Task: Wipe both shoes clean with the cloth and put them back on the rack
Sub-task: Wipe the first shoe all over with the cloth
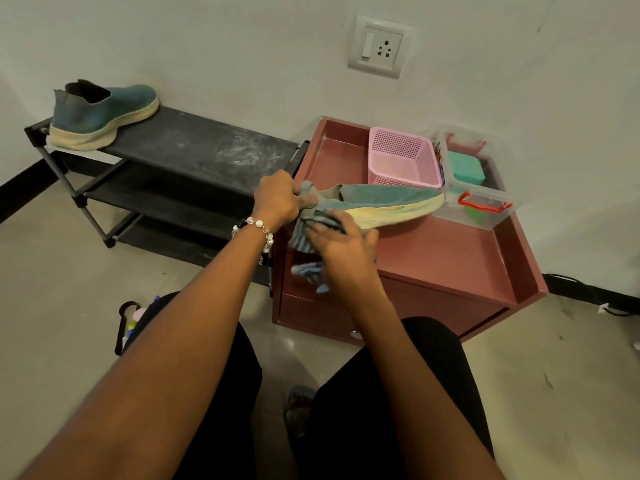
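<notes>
A teal shoe with a cream sole point(388, 206) is held on its side above the red cabinet, toe pointing right. My left hand point(278, 199) grips its heel collar. My right hand point(341, 245) presses a blue striped cloth point(306, 237) against the heel end of the sole; a loose end of the cloth hangs below the hand. The second teal shoe point(100, 114) stands upright at the far left of the top shelf of the black shoe rack point(204, 147).
The red cabinet point(450, 258) has a raised rim and carries a pink basket point(403, 161) and clear plastic boxes point(474, 202) at the back right. The rack's top shelf is dusty. A wall socket sits above. My knees are below; small items lie on the floor at left.
</notes>
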The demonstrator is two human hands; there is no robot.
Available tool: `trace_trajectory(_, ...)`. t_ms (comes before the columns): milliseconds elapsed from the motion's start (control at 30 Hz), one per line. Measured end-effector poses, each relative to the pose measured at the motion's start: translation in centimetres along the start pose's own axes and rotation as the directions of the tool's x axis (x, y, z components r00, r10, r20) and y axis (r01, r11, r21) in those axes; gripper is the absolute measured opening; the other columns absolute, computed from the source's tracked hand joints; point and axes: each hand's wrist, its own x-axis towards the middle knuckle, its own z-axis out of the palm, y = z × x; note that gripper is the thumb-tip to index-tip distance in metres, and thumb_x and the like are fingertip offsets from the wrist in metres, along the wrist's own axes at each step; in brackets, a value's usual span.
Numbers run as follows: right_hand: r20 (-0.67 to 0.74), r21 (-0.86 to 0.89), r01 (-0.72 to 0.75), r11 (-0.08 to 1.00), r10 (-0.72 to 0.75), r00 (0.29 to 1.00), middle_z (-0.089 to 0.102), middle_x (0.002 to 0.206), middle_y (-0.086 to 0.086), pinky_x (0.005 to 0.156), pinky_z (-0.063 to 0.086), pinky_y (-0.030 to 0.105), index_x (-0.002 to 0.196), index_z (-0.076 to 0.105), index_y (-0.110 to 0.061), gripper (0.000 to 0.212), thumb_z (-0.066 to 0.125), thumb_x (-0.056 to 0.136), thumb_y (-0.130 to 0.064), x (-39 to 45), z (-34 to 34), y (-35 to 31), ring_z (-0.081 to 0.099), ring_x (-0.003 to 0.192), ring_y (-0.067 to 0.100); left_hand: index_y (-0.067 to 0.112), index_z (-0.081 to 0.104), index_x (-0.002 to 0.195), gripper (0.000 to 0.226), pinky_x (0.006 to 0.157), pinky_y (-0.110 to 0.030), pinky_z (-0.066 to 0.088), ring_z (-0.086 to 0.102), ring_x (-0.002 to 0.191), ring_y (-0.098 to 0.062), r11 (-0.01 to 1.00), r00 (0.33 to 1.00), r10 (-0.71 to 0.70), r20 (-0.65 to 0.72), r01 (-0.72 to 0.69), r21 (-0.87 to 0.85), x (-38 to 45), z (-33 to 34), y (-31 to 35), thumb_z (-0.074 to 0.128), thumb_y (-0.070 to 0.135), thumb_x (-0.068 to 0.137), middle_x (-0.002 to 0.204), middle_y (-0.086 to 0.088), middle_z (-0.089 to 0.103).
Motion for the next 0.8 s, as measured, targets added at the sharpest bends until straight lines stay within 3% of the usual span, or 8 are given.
trace_trajectory(67, -0.123, 0.058, -0.193, 0.979, 0.199, 0.972, 0.061, 0.129, -0.004, 0.072, 0.012, 0.031, 0.125, 0.062, -0.019, 0.041, 0.048, 0.086, -0.023, -0.1, 0.0, 2.0, 0.042, 0.131, 0.024, -0.006, 0.065, 0.074, 0.039, 0.067, -0.040, 0.058, 0.064, 0.062, -0.029, 1.000, 1.000, 0.010, 0.014, -0.009, -0.023, 0.0, -0.1, -0.1, 0.076, 0.031, 0.080, 0.072, -0.016, 0.067)
trace_trajectory(133, -0.176, 0.108, -0.293, 0.950, 0.308, 0.935, 0.064, 0.125, -0.001, 0.068, 0.009, 0.030, 0.122, 0.064, -0.015, 0.048, 0.049, 0.077, -0.006, -0.4, 0.1, 3.5, 0.044, 0.127, 0.025, -0.007, 0.068, 0.080, 0.039, 0.068, -0.044, 0.058, 0.069, 0.066, -0.031, 1.000, 1.000, 0.014, 0.020, -0.013, -0.028, 0.0, -0.1, -0.1, 0.076, 0.031, 0.080, 0.078, -0.019, 0.070)
trace_trajectory(267, -0.108, 0.073, -0.210, 0.975, 0.217, 0.970, 0.064, 0.123, 0.012, 0.082, 0.030, 0.044, 0.114, 0.066, -0.001, 0.041, 0.058, 0.074, -0.001, -0.4, 0.4, 0.8, 0.047, 0.125, 0.033, -0.004, 0.067, 0.076, 0.036, 0.068, -0.038, 0.057, 0.063, 0.059, -0.026, 1.000, 1.000, 0.008, 0.012, -0.008, -0.007, 0.0, 0.2, 0.1, 0.075, 0.031, 0.081, 0.068, -0.012, 0.067)
trace_trajectory(400, 0.035, -0.085, -0.037, 0.996, 0.040, 0.999, 0.072, 0.105, 0.004, 0.073, 0.048, 0.046, 0.091, 0.075, -0.006, 0.055, 0.091, 0.046, -0.033, -0.4, 0.2, -2.0, 0.058, 0.112, 0.030, 0.009, 0.054, 0.059, 0.037, 0.054, -0.027, 0.040, 0.040, 0.048, -0.012, 1.000, 1.000, -0.007, -0.009, 0.007, 0.017, -0.2, 0.1, 0.3, 0.073, 0.031, 0.082, 0.054, 0.000, 0.048)
trace_trajectory(500, 0.039, -0.028, -0.036, 0.999, 0.037, 0.999, 0.060, 0.131, -0.002, 0.086, 0.023, 0.042, 0.120, 0.064, -0.013, 0.058, 0.080, 0.069, -0.034, -0.2, 0.1, -0.7, 0.037, 0.134, 0.027, 0.008, 0.055, 0.058, 0.038, 0.054, -0.028, 0.042, 0.043, 0.048, -0.012, 1.000, 1.000, -0.010, 0.002, 0.010, 0.009, -0.1, 0.1, 0.2, 0.073, 0.031, 0.083, 0.056, -0.003, 0.052)
trace_trajectory(567, -0.010, 0.002, -0.172, 0.985, 0.172, 0.985, 0.049, 0.142, -0.007, 0.079, 0.014, 0.036, 0.135, 0.052, -0.021, 0.046, 0.060, 0.089, -0.024, -0.2, 0.2, 1.2, 0.026, 0.139, 0.024, 0.000, 0.064, 0.069, 0.035, 0.063, -0.036, 0.054, 0.058, 0.056, -0.021, 1.000, 1.000, -0.007, 0.016, 0.008, -0.008, -0.1, 0.0, 0.1, 0.074, 0.031, 0.082, 0.068, -0.010, 0.064)
trace_trajectory(667, -0.108, 0.053, -0.345, 0.937, 0.349, 0.931, 0.049, 0.142, -0.006, 0.075, 0.011, 0.033, 0.135, 0.052, -0.019, 0.048, 0.052, 0.089, -0.007, -0.8, -0.3, 3.5, 0.028, 0.137, 0.025, -0.002, 0.068, 0.080, 0.032, 0.070, -0.040, 0.059, 0.069, 0.065, -0.027, 0.999, 1.000, -0.008, 0.022, 0.009, -0.043, -0.2, 0.0, 0.2, 0.074, 0.029, 0.082, 0.078, -0.013, 0.070)
trace_trajectory(800, 0.000, -0.023, -0.320, 0.947, 0.320, 0.947, 0.040, 0.149, 0.002, 0.084, 0.017, 0.038, 0.140, 0.043, -0.007, 0.052, 0.049, 0.089, -0.002, -0.8, -0.2, 2.0, 0.018, 0.142, 0.025, -0.001, 0.067, 0.077, 0.032, 0.071, -0.042, 0.059, 0.069, 0.064, -0.027, 0.999, 1.000, -0.011, 0.001, 0.011, -0.032, -0.2, 0.1, 0.3, 0.076, 0.029, 0.081, 0.078, -0.014, 0.071)
